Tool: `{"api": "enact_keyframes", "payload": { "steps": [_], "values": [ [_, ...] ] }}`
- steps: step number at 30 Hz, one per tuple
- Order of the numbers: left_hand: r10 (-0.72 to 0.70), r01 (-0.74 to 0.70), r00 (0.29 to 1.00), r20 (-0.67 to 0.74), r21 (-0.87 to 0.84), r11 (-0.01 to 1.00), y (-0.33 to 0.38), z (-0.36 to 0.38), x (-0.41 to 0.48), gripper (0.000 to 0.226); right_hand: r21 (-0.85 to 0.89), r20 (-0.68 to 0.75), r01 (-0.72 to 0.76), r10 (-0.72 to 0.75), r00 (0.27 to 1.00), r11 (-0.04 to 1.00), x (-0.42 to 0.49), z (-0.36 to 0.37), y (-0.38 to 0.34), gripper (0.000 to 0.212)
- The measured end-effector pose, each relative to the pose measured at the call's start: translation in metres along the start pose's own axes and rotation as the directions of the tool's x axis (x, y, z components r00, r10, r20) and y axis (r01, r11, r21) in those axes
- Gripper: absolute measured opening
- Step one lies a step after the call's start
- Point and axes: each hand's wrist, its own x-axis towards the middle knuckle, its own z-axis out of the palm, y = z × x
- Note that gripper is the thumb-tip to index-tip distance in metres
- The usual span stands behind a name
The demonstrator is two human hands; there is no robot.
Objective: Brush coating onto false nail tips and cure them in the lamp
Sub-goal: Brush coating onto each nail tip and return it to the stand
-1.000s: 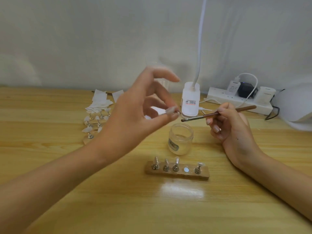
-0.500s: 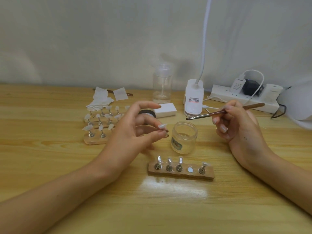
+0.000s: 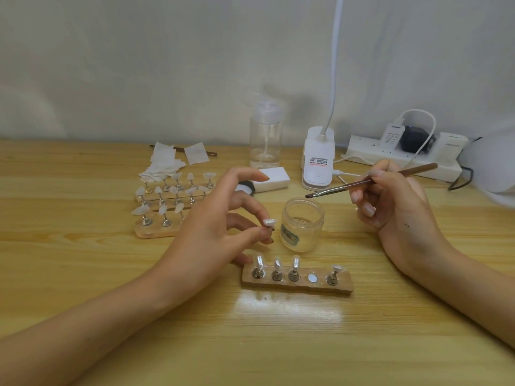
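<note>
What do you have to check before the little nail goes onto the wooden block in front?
1. Nail tip pinched in the left hand: ok.
2. Free spot on the near wooden block: ok, one bare magnet between the pegs.
3. Brush out of the way in the right hand: ok, held up, touching nothing.
4. Jar clear of the path: ok, it stands behind the block.
5. Coating even on the tip: cannot tell, too small.
</note>
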Motion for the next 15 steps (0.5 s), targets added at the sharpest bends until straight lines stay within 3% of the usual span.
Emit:
{"api": "enact_keyframes", "payload": {
  "steps": [8,15],
  "values": [
    [0.027,-0.027,1.000,0.015,0.015,1.000,-0.002,-0.001,0.000,0.061,0.016,-0.019,-0.013,0.013,1.000,1.000,0.001,0.000,-0.001,0.026],
    [0.212,-0.214,0.975,-0.067,-0.014,0.977,0.016,-0.004,0.017,0.061,0.001,0.007,0.007,-0.007,1.000,1.000,0.001,0.004,-0.002,0.028]
  ]
}}
